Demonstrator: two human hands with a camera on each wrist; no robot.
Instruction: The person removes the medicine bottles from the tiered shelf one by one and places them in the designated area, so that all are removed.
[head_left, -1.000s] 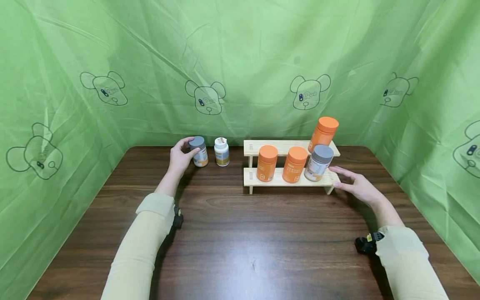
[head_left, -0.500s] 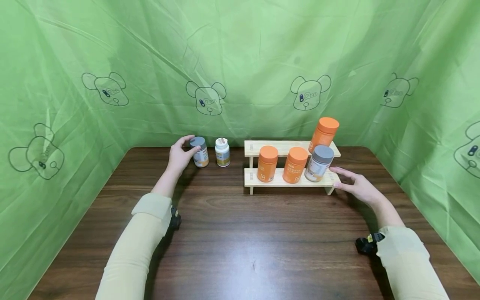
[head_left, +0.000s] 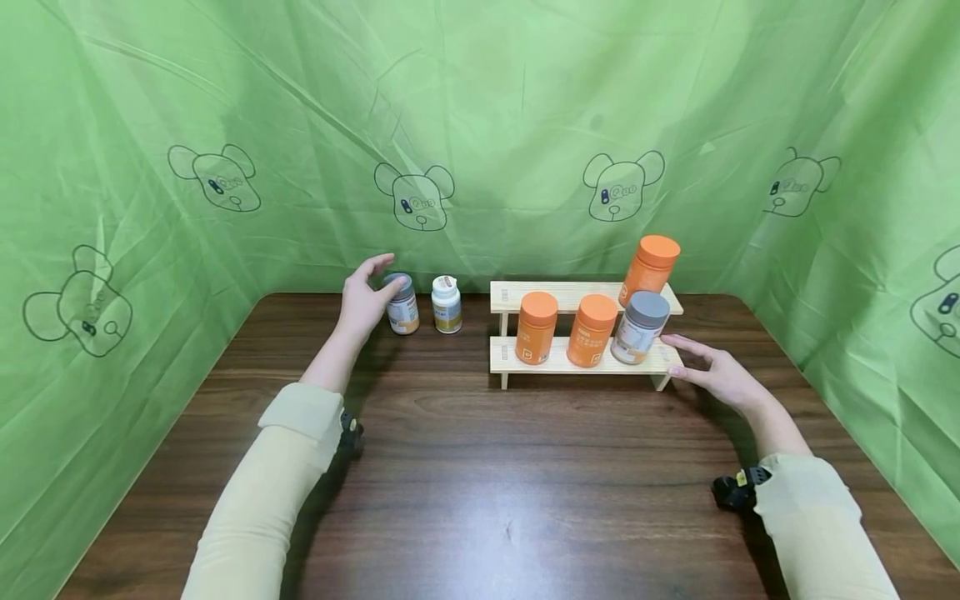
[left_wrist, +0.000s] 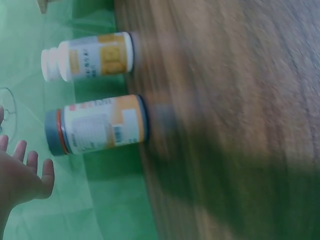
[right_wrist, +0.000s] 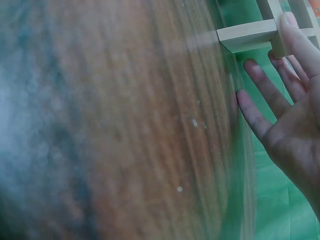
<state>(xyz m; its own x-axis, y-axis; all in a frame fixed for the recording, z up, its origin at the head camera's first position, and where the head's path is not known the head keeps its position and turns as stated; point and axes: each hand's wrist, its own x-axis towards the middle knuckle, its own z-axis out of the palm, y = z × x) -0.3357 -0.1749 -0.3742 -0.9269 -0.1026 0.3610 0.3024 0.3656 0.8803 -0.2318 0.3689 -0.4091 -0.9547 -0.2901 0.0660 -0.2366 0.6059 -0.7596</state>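
Note:
My left hand (head_left: 362, 302) hovers at the lid of a grey-lidded supplement jar (head_left: 404, 317), fingers spread and holding nothing. In the left wrist view, a gap shows between the fingers (left_wrist: 47, 175) and that jar (left_wrist: 105, 125). To its right stands a small white bottle (head_left: 447, 312) with a yellow-and-blue label. At the right end of a two-tier wooden shelf (head_left: 506, 356) rests my right hand (head_left: 716, 373), its thumb at the plank's front and its other fingers extended beside it. Another grey-lidded jar (head_left: 637, 333) stands on the lower tier, close to that hand.
Two orange jars (head_left: 536, 333) (head_left: 590, 337) share the shelf's lower tier. One more orange jar (head_left: 647, 271) stands on the upper tier's right end. Green cloth (head_left: 480, 125) with bear drawings walls the back and sides of the dark wood table (head_left: 480, 467).
My left hand has let go of the grey-lidded jar and lifted slightly, its fingers spreading. The jar stays in place on the table. My right hand has stayed at the shelf's end.

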